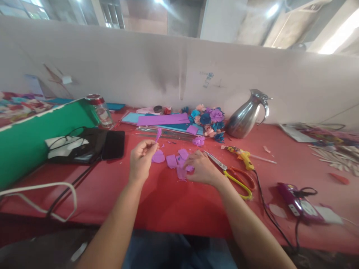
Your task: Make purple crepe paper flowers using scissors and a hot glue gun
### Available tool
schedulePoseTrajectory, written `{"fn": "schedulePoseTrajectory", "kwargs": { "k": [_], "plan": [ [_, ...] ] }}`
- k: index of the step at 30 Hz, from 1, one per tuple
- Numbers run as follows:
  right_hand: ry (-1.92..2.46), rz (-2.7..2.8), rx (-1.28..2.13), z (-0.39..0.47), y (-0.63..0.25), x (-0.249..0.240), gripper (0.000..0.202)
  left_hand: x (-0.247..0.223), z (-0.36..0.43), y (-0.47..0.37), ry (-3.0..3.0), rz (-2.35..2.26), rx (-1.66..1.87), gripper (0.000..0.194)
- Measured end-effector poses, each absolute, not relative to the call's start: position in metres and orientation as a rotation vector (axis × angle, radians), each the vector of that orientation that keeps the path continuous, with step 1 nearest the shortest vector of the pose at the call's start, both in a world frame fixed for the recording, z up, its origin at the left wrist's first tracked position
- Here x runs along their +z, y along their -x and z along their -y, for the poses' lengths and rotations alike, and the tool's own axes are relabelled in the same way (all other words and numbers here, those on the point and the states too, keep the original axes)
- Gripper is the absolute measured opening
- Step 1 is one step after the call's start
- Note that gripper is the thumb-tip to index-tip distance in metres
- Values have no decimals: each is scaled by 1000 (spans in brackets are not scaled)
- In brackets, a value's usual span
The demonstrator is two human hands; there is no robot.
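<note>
Pinched in the fingers of my left hand (142,158) is a narrow purple paper petal (158,133), held upright above the table. My right hand (202,167) reaches over a small pile of cut purple paper petals (172,161), its fingers curved and spread at the pile's right side. Whether the fingertips touch a petal is hard to tell. Another rounded purple petal (158,157) lies just right of my left hand. Close to my right hand are scissors (231,173) with yellow and orange handles.
Behind the petals lie purple paper strips (162,119) and a bunch of paper flowers (209,118). A metal jug (245,116), a yellow glue gun (241,156) and a purple power box (298,203) with cords stand right. Leftward are a phone (113,145), a glass jar (101,112) and a green partition (50,138).
</note>
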State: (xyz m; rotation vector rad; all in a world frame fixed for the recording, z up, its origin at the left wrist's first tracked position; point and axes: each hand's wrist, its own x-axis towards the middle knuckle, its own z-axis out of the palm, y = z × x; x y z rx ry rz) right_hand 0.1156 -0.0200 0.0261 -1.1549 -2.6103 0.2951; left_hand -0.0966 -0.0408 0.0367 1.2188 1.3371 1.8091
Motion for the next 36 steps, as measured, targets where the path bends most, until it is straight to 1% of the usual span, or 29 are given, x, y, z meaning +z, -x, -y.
{"fn": "schedulePoseTrajectory", "kwargs": {
  "k": [4,6,7,8,10,14,16,19,22,24,28,29,31,34,35,36],
  "plan": [
    [1170,2714,123,35,-106,25,12,29,49,86,-1228,-1346,1635,11],
    [1187,2664,134,36,-101,24,15,25,48,81,-1228,-1334,1586,11],
    [1211,2593,193,34,-101,25,15,24,45,79,-1226,-1329,1571,12],
    [1237,2495,292,31,-102,26,13,23,42,76,-1223,-1323,1556,12],
    [1247,2249,603,22,-109,27,11,23,32,71,-1176,-1277,1512,12],
    [1017,1711,1336,2,-129,25,7,26,13,52,-1026,-1133,1390,13],
    [935,1482,1522,-4,-135,21,8,27,7,42,-981,-1124,1348,13],
    [892,1318,1604,-7,-141,16,12,30,5,29,-942,-1120,1261,20],
    [885,1287,1610,-7,-143,16,14,30,6,21,-955,-1102,1153,29],
    [910,1302,1590,-8,-143,17,14,27,5,19,-982,-1115,1126,32],
    [959,1302,1475,-14,-147,16,14,17,1,22,-1004,-1155,1221,27],
    [995,1277,1391,-16,-149,15,14,15,0,23,-992,-1162,1238,25],
    [1132,1245,1109,-19,-153,13,15,12,1,25,-940,-1166,1248,24],
    [1298,1310,627,-18,-153,9,25,12,3,27,-839,-1167,1248,27],
    [1292,1359,577,-16,-151,7,30,12,4,27,-817,-1164,1250,28],
    [1260,1410,615,-13,-146,5,34,13,5,26,-808,-1154,1253,29]
  ]
}}
